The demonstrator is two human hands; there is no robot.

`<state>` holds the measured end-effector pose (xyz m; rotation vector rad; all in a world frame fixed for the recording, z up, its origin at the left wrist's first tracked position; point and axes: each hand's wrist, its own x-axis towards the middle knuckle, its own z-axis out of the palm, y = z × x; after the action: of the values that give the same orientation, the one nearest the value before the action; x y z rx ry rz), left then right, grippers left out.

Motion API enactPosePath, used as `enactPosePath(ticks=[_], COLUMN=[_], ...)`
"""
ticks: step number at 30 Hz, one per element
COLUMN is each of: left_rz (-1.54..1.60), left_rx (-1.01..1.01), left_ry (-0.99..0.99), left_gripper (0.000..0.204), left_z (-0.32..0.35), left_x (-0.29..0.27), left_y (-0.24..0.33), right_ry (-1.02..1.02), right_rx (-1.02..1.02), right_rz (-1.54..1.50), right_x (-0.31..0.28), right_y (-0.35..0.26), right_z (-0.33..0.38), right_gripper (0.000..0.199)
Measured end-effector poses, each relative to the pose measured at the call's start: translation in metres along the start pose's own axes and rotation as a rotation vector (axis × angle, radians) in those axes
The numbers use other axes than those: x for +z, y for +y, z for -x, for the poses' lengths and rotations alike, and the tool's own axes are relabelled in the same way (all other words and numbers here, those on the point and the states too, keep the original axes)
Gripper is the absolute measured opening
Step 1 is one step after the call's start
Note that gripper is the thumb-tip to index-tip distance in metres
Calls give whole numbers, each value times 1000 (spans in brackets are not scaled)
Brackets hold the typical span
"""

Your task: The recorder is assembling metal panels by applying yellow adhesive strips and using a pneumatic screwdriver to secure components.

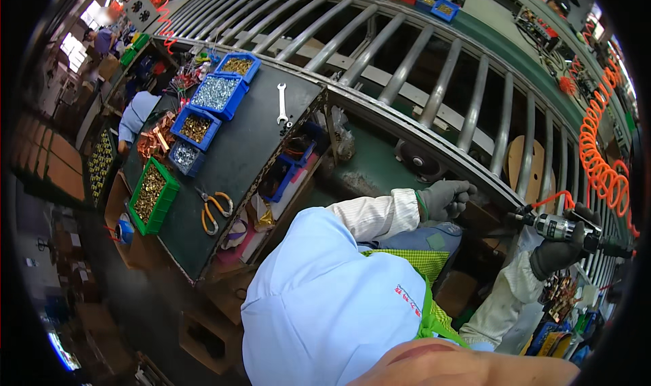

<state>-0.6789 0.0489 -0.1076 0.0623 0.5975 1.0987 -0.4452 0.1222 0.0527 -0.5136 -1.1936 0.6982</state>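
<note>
My left hand (444,200), in a grey glove, is held in front of me beside the roller conveyor. Its fingers are curled closed, and whatever they may hold is hidden. On the right, my right hand (560,252), also gloved, grips a silver and black air screwdriver (557,228). The tool lies roughly level above the conveyor's near edge. A red air hose (555,199) rises close to it.
The roller conveyor (442,81) curves across the front. A dark workbench (245,136) at left carries a wrench (282,104), orange-handled pliers (215,213), blue bins of fasteners (218,93) and a green bin (153,196). An orange coiled hose (597,142) hangs at right. Another person's sleeve (137,114) shows beyond the bench.
</note>
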Motion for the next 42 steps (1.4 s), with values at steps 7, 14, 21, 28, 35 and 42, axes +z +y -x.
enactPosePath(ticks=[7,14,21,28,35,42], left_rz=[169,322,280,246,167,34], left_rx=[-53,-27,181,87,165,248], left_ry=[-214,-289,-549,-480,-419,-532], left_gripper=[17,15,15,18,15,43], left_z=[0,-2,5,13,2,-24], left_x=[7,41,103,114,110,102], left_y=[16,35,58,53,36,19], right_ry=[-61,-124,-303,-290,-372,-328], right_rx=[-10,14,301,501,494,480], right_rz=[-37,3,74,53,139,137], right_x=[28,36,59,51,39,18], right_y=[32,26,17,17,16,21], right_z=[4,11,74,95,98,101], right_gripper=[46,46,64,67,60,53])
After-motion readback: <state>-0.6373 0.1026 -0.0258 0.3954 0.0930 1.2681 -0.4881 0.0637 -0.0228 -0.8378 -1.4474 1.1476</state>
